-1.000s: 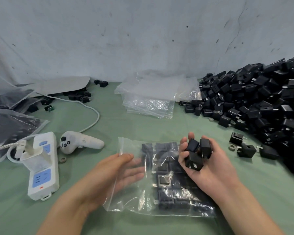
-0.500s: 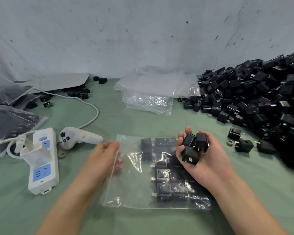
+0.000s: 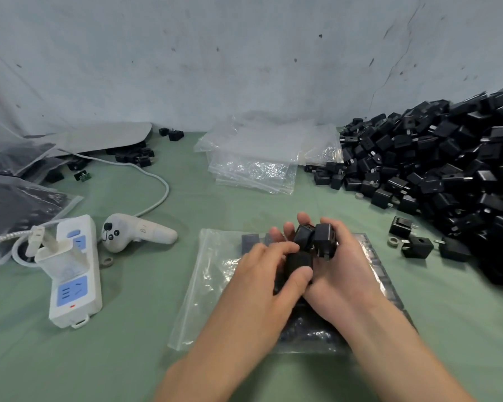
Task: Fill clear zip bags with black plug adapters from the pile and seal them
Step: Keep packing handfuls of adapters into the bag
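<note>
A clear zip bag (image 3: 212, 288) lies flat on the green table in front of me, partly filled with black plug adapters laid in rows under my hands. My right hand (image 3: 340, 277) is palm up over the bag and cradles a few black adapters (image 3: 324, 237) in curled fingers. My left hand (image 3: 270, 274) has come across and pinches one of those adapters (image 3: 298, 261) between thumb and fingers. A large pile of black adapters (image 3: 453, 169) rises at the right against the wall.
A stack of empty clear bags (image 3: 259, 158) lies at the back centre. A white power strip (image 3: 73, 271) with a charger, a white controller (image 3: 134, 233) and a cable sit at left. Filled bags (image 3: 18, 204) lie at far left. Loose adapters (image 3: 415, 246) rest right of the bag.
My left hand has left the bag's left edge and moved right onto the adapters in my right hand, taking hold of one. The right hand has stayed in place.
</note>
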`<action>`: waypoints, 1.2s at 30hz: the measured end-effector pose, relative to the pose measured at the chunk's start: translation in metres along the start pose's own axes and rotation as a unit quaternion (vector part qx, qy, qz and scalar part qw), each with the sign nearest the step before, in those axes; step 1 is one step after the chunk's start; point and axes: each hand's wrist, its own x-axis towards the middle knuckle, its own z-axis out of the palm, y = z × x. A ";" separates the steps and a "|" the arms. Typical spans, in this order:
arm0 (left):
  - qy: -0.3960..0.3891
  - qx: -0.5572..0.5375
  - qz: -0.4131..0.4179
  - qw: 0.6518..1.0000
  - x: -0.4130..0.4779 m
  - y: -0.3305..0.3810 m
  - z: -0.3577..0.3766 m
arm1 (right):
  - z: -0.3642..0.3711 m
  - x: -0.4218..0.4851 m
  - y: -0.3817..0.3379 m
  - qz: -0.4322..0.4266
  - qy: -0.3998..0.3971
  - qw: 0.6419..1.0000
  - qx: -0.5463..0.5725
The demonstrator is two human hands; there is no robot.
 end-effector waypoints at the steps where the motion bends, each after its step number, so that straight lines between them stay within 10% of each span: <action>1: -0.006 -0.004 0.000 1.000 -0.001 0.000 -0.002 | 0.000 0.000 0.000 -0.002 0.003 1.000 -0.001; 9: -0.022 -0.107 -0.049 0.993 -0.010 0.010 -0.019 | -0.003 0.002 0.004 -0.033 -0.006 0.999 0.014; 16: 0.159 -0.052 -0.215 0.962 -0.021 -0.052 -0.096 | -0.010 0.004 -0.012 -0.066 0.028 0.995 0.070; 29: -0.040 0.009 -0.177 0.983 -0.032 -0.066 -0.082 | -0.019 0.006 -0.013 -0.066 0.035 0.996 0.047; 36: 0.132 -0.040 -0.238 0.961 -0.025 -0.052 -0.085 | -0.022 0.007 -0.013 -0.056 0.032 0.998 0.028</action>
